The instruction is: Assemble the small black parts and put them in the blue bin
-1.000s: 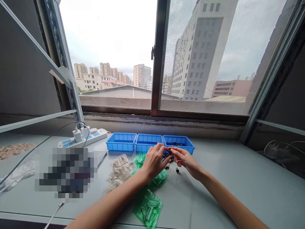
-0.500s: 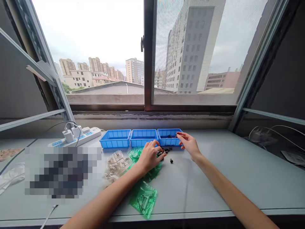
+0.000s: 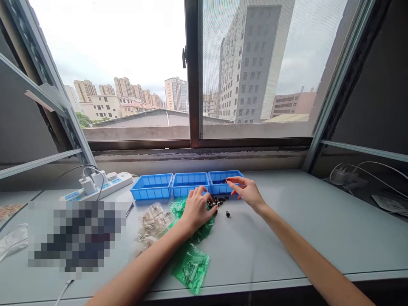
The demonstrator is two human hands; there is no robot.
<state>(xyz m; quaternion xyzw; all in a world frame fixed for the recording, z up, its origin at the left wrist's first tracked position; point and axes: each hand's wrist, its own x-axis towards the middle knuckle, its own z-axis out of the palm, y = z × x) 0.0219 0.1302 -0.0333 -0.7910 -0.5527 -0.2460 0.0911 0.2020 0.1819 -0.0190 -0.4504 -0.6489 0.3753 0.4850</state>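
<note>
My left hand [image 3: 198, 209] rests by a small heap of black screw-like parts [image 3: 219, 199], its fingers bent and the thumb apart from them. Beneath it lie green plastic bags [image 3: 178, 205], partly covered by the hand and forearm. My right hand [image 3: 247, 192] reaches over the front of the right-hand blue bin [image 3: 234, 173], thumb and forefinger pinched together. Whatever is between those fingertips is too small to make out. Some dark pieces show inside that bin. One black part [image 3: 228, 214] lies alone on the table between my hands.
Two more blue bins, the middle one [image 3: 191, 175] and the left one [image 3: 152, 195], stand in the same row. Clear bags of small parts [image 3: 155, 221] lie left of my left hand. A green bag with screws [image 3: 193, 270] is near the table's front edge. A white power strip [image 3: 116, 182] sits back left.
My right hand has moved left, its pinched fingertips going further over the right-hand bin. My left hand stays at the black heap. The whole view has shifted slightly.
</note>
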